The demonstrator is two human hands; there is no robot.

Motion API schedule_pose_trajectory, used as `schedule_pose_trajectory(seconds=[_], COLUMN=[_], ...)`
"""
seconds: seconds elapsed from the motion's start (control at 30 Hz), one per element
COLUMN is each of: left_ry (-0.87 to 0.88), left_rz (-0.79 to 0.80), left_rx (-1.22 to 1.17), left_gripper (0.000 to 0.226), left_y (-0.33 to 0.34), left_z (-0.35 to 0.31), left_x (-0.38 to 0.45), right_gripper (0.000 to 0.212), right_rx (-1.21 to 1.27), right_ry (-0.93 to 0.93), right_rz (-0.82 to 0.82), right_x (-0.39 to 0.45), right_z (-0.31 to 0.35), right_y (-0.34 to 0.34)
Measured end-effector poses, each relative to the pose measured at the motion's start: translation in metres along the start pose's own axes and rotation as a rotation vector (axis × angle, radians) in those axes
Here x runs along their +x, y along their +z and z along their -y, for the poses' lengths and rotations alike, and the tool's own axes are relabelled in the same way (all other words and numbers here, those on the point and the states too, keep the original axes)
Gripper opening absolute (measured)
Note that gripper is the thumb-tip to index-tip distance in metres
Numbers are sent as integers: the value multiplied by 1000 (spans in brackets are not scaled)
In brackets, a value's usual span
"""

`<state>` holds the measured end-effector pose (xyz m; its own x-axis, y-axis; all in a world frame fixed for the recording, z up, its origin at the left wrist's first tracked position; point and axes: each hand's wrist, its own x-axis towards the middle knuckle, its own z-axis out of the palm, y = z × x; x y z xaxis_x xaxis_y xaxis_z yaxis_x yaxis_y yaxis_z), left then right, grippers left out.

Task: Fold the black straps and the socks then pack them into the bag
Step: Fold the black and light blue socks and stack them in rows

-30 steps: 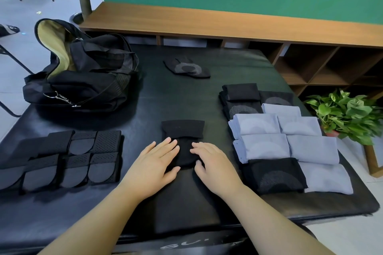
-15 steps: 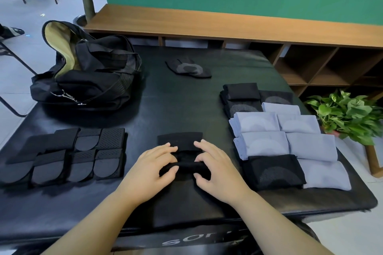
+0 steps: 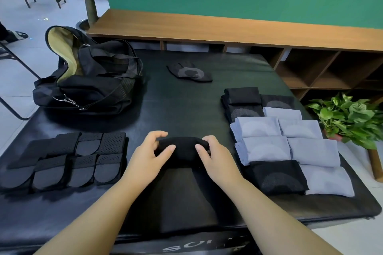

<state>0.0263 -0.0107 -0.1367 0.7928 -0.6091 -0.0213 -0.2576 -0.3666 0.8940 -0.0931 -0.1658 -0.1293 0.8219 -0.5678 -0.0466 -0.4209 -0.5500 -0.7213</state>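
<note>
Head view: gripping a black folded knit sock at mid-table on the black padded table, left hand and right hand curling fingers round its ends; lying beyond at far left, an open black fabric duffel bag.

The black sock hides both hands' fingertips behind its far edge; white lettering on the table's near edge is cut off

two bare forearms, no sleeves in view down to the frame edge. left hand and right hand ungloved. no rings, watch or bands visible.
</note>
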Motion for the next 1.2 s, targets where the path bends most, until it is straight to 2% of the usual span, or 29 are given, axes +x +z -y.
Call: schedule_pose_trajectory(seconds=[0.07,0.2,0.3,0.4,0.5,0.6,0.73,0.9,0.97,1.2], left_ry=[-56,-55,-67,-83,-87,-96,-44,36,81,135], left_rz=[-35,-130,-146,-139,-66,100,189,204,181,195], left_rx=[3,79,157,184,269,364,402,341,320,201], left_gripper=[41,54,56,53,46,41,35,25,28,31], left_y=[5,16,19,16,14,8,0,-5,-7,2], left_z=[-1,-7,-8,-6,-5,-9,-13,-19,-25,-48], left_x=[7,13,15,20,26,30,31,35,39,63], right_gripper=[19,20,16,24,42,46,45,31,16,22], right_rx=[-28,-42,-85,-134,-176,-296,-387,-414,-351,-168], right_ry=[36,70,52,53,38,-35,-63,-47,-52,-49], right_rz=[-15,-50,-72,-28,57,118,172,247,234,76], right_x=[5,11,16,20,26,28,26,23,21,25], right_z=[3,8,9,10,10,10,13,17,18,15], right_y=[2,6,8,7,5,2,-4,-13,-21,-61])
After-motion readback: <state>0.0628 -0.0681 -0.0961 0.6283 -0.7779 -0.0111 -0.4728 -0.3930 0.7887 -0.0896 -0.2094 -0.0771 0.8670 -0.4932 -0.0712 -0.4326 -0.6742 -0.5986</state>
